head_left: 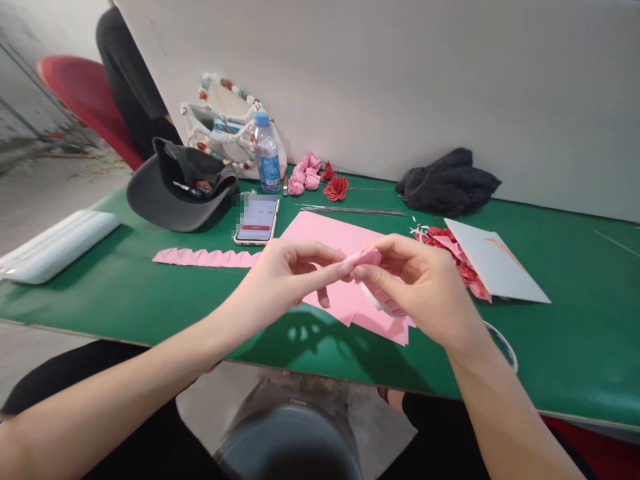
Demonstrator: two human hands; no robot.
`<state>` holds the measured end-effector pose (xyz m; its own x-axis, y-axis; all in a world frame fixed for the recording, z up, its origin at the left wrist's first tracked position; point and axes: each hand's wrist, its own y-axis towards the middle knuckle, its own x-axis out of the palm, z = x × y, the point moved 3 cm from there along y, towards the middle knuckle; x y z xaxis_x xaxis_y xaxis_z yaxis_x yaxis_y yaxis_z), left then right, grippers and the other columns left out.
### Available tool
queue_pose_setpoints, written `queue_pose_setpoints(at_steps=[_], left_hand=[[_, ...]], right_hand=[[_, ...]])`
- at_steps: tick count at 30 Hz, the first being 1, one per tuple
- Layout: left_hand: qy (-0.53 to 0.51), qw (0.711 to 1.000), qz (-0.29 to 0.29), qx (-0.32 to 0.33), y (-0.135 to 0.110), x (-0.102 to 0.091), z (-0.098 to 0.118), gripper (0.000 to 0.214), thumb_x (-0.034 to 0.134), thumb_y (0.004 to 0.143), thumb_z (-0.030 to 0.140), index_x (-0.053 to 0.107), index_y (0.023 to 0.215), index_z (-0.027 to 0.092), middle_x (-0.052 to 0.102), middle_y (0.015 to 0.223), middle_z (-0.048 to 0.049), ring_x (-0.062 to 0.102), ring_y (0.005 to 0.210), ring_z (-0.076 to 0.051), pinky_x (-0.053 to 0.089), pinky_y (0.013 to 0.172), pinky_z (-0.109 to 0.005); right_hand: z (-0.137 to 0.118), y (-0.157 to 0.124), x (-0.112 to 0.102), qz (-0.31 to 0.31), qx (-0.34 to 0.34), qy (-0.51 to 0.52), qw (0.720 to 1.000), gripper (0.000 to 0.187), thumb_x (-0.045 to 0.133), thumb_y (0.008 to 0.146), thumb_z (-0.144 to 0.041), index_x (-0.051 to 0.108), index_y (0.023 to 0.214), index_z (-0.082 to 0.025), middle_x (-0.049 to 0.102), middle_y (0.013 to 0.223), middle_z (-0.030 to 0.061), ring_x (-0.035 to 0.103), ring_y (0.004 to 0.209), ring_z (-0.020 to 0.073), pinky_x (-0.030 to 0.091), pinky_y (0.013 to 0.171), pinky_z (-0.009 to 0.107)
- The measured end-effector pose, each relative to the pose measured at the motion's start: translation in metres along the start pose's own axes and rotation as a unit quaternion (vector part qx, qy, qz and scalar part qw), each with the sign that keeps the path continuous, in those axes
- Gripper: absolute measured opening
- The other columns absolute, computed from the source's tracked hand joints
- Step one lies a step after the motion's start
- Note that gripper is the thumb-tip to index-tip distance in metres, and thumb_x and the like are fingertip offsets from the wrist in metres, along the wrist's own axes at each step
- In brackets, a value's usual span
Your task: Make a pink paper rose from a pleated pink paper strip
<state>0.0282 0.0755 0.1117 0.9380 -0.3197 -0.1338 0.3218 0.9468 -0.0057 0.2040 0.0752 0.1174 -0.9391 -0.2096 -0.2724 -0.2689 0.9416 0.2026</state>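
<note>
My left hand (290, 273) and my right hand (425, 287) meet above the green table (125, 293), fingers pinched together on a rolled pink paper strip (367, 257). The strip's loose end curls down under my right hand. Beneath the hands lie flat pink paper sheets (345, 300). A scalloped pink paper strip (205, 257) lies to the left of them.
A phone (257, 220), a black cap (175, 187), a water bottle (267, 153) and a beaded bag (220, 130) stand at the back left. Finished paper roses (320, 179), thin wires (350, 210), a dark cloth (447, 181), a white envelope (495, 267) over red scraps. A person sits far left.
</note>
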Motion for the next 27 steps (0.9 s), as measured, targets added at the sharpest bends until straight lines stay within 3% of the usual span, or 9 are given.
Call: queue_pose_setpoints(at_steps=[5, 10, 15, 21, 27], left_hand=[[0.001, 1.000, -0.003, 0.012, -0.0011, 0.0019, 0.0000, 0.010, 0.077, 0.080, 0.029, 0.078, 0.083, 0.019, 0.074, 0.080, -0.0002, 0.062, 0.055, -0.008, 0.044, 0.045, -0.015], [0.011, 1.000, 0.007, 0.015, -0.0016, 0.0026, -0.0019, 0.013, 0.078, 0.079, 0.032, 0.078, 0.084, 0.020, 0.075, 0.083, -0.0010, 0.062, 0.057, -0.009, 0.050, 0.051, -0.018], [0.026, 1.000, -0.003, -0.012, -0.0012, 0.0019, -0.0048, 0.019, 0.076, 0.080, 0.037, 0.076, 0.086, 0.019, 0.076, 0.091, -0.0030, 0.064, 0.058, -0.010, 0.040, 0.043, -0.017], [-0.017, 1.000, -0.018, -0.019, -0.0022, 0.0007, -0.0054, 0.017, 0.076, 0.080, 0.033, 0.077, 0.093, 0.022, 0.076, 0.092, -0.0028, 0.067, 0.062, -0.011, 0.040, 0.044, -0.016], [0.006, 0.999, -0.031, -0.025, -0.0039, 0.0015, -0.0047, 0.019, 0.073, 0.083, 0.039, 0.080, 0.091, 0.023, 0.075, 0.080, -0.0030, 0.068, 0.064, -0.014, 0.038, 0.043, -0.016]], right_hand=[[-0.0041, 0.0009, -0.0017, -0.001, 0.002, -0.012, 1.000, 0.018, 0.076, 0.082, -0.036, 0.072, 0.084, -0.019, 0.072, 0.079, 0.0027, 0.069, 0.072, 0.0159, 0.057, 0.062, 0.025], [-0.0038, 0.0003, -0.0016, -0.002, -0.023, -0.048, 0.999, 0.011, 0.074, 0.084, -0.031, 0.072, 0.086, -0.021, 0.073, 0.083, 0.0020, 0.069, 0.078, 0.0160, 0.058, 0.072, 0.026], [-0.0039, -0.0002, -0.0003, 0.005, -0.031, -0.055, 0.998, 0.011, 0.069, 0.088, -0.031, 0.069, 0.083, -0.021, 0.070, 0.076, 0.0012, 0.068, 0.070, 0.0156, 0.056, 0.063, 0.027], [-0.0049, -0.0001, -0.0013, 0.015, -0.065, -0.050, 0.996, 0.010, 0.069, 0.089, -0.030, 0.069, 0.084, -0.022, 0.069, 0.079, -0.0003, 0.068, 0.069, 0.0139, 0.054, 0.062, 0.027], [-0.0035, 0.0003, 0.0000, 0.031, -0.108, -0.056, 0.992, 0.007, 0.069, 0.088, -0.028, 0.070, 0.083, -0.024, 0.071, 0.084, 0.0008, 0.068, 0.079, 0.0164, 0.056, 0.074, 0.031]])
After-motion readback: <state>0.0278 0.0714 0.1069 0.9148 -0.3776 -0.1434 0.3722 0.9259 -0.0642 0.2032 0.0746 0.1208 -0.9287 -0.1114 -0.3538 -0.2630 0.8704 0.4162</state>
